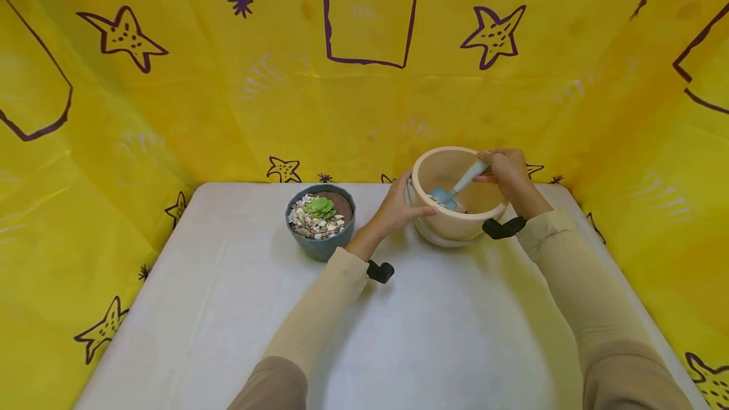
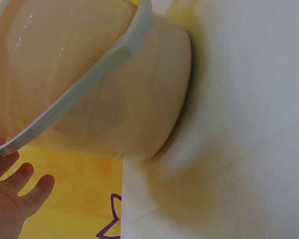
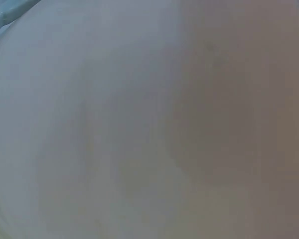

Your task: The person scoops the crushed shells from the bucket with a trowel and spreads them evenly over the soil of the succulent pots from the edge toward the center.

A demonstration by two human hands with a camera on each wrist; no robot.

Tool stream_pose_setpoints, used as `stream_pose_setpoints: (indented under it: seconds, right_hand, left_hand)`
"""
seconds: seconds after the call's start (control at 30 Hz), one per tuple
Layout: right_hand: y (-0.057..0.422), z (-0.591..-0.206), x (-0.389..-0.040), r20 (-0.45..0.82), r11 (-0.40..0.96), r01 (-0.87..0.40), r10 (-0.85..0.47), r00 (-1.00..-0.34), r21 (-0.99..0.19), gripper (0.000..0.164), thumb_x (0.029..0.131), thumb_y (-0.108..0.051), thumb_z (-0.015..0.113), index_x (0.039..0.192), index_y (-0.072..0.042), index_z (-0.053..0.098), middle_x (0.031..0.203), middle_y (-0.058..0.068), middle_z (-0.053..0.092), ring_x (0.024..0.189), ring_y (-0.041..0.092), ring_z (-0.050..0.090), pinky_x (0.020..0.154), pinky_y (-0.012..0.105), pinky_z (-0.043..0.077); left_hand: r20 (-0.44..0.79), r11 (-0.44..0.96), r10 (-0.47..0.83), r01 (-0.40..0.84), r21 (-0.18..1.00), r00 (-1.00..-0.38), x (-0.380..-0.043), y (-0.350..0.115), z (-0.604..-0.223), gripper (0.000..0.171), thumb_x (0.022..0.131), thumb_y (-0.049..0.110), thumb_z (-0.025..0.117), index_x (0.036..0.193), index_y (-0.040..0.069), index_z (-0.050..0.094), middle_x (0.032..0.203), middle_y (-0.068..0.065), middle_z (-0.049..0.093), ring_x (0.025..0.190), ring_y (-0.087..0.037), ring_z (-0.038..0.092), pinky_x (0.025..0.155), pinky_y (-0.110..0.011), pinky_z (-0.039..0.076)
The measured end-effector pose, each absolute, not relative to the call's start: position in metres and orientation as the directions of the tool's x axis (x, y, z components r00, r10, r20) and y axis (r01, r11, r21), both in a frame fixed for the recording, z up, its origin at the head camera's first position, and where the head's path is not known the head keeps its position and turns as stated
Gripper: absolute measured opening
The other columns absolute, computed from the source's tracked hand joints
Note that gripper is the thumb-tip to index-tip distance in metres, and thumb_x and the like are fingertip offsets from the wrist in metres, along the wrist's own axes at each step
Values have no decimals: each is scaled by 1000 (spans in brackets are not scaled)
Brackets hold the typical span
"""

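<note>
A cream bucket (image 1: pixel 455 225) with a pale bail handle (image 2: pixel 84 82) stands at the back right of the table. My left hand (image 1: pixel 397 207) holds its left side, the thumb at the rim; in the left wrist view several fingers are spread near the handle's pivot. With my right hand (image 1: pixel 508 173) I grip the handle of a light blue scoop (image 1: pixel 468 180), which slants down into the bucket. Small pale pebbles (image 1: pixel 437 193) show around the scoop's head, partly hidden by the rim. The right wrist view holds only the blurred bucket wall (image 3: pixel 139 124).
Left of the bucket stands a blue-grey pot (image 1: pixel 319 247) with a green succulent (image 1: pixel 321 207), pale pebbles (image 1: pixel 312 228) and a brown surface (image 1: pixel 340 202). A white cloth covers the table (image 1: pixel 444 334). Yellow patterned curtains (image 1: pixel 364 112) close in the back and sides.
</note>
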State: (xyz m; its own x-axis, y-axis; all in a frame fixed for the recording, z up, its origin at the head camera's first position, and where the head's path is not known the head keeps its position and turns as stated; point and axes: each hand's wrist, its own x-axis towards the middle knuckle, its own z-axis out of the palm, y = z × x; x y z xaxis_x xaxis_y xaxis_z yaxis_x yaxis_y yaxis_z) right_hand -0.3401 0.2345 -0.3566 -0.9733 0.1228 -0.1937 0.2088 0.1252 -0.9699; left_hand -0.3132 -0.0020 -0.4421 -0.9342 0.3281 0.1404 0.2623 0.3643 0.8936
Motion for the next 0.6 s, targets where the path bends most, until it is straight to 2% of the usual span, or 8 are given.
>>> stream_pose_setpoints:
  seconds: [0.17,0.47,0.6]
  right_hand:
    - [240,-355,-337,-197,35,202,105,-975,-979,39,98,-13,55,124,15,51,68,1,63,57,13,68,60,27,59]
    - [247,-352,-333,-214,-49,209,114,-970,-977,23,97,-12,57,107,8,60,68,3,65,60,16,70,60,30,59]
    - [251,-349,-331,-228,-95,218,109,-968,-971,15,97,-14,57,94,1,61,65,6,65,60,17,71,61,31,60]
  left_hand:
    - [127,374,317,247,894,-940,-312,-2,-441,108,74,37,85,157,16,19,160,-9,27,146,-27,30,117,-51,30]
    - [135,373,318,255,892,-938,-312,-2,-441,106,75,36,85,156,15,19,160,-9,27,146,-27,29,118,-50,30]
    - [138,378,320,260,888,-937,-311,-1,-440,107,75,36,85,156,15,20,160,-9,27,147,-26,28,118,-50,29]
